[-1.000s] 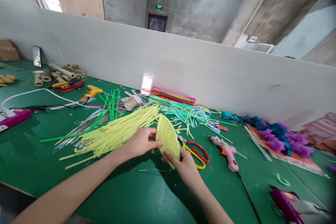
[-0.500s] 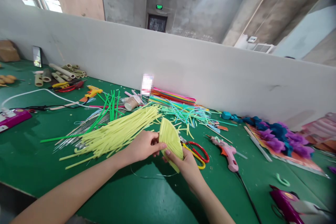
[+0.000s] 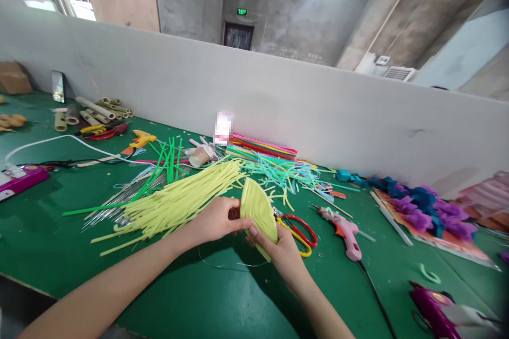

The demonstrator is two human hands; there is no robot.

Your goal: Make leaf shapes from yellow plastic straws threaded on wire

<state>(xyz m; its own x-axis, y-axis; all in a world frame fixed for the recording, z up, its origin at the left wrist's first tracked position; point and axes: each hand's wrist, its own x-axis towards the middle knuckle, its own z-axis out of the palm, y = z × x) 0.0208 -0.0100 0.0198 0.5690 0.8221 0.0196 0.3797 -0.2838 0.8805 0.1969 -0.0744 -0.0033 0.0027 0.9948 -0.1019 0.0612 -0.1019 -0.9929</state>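
A yellow leaf-shaped piece made of pipe cleaners (image 3: 257,206) is held up between both hands above the green table. My left hand (image 3: 220,220) pinches its left edge with thumb and fingers. On the lower right edge, my right hand (image 3: 280,249) grips it, thumb in front and the other fingers partly hidden behind. A thin wire (image 3: 226,266) curves below the hands. To the left lies a thick bundle of loose yellow pipe cleaners (image 3: 186,196). Scissors with red and yellow handles (image 3: 304,233) lie just beyond my right hand.
A pink glue gun (image 3: 345,230) lies to the right, its cord running toward me. Purple and blue fuzzy pieces (image 3: 425,206) sit farther right. Green pipe cleaners (image 3: 170,161), a yellow glue gun (image 3: 142,139) and bamboo tubes (image 3: 97,108) are at back left. A low white partition (image 3: 278,95) stands behind.
Both hands keep hold of the yellow piece in almost the same place. The view has shifted very slightly; nothing else has visibly moved.
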